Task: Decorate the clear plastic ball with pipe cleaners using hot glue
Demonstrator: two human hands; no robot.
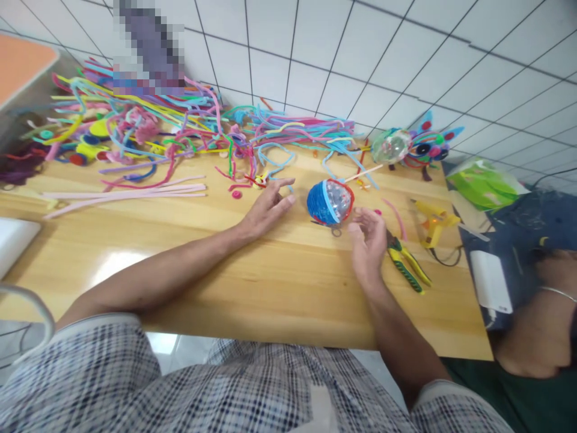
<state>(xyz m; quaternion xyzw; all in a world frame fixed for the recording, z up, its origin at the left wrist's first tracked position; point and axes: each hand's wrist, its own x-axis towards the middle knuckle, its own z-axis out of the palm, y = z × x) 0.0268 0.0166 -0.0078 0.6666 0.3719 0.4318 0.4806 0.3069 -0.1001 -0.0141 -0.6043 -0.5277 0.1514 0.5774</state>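
Observation:
A clear round ball sits on the wooden table between my hands. Its left half is wrapped in blue pipe cleaner, with a light blue band across the middle and red trim around the right edge. My left hand rests to the left of the ball, apart from it, fingers stretched out and holding nothing. Just right of the ball is my right hand, fingers loosely bent and apart, with nothing visible in them. Whether its fingertips touch the ball is hard to see. Pliers with green and yellow handles lie beside my right hand.
Piles of colourful pipe cleaners line the tiled wall. A yellow glue gun lies at right, near a green bag. Behind stand another clear ball and a colourful pipe-cleaner figure. Another person's arm is at far right.

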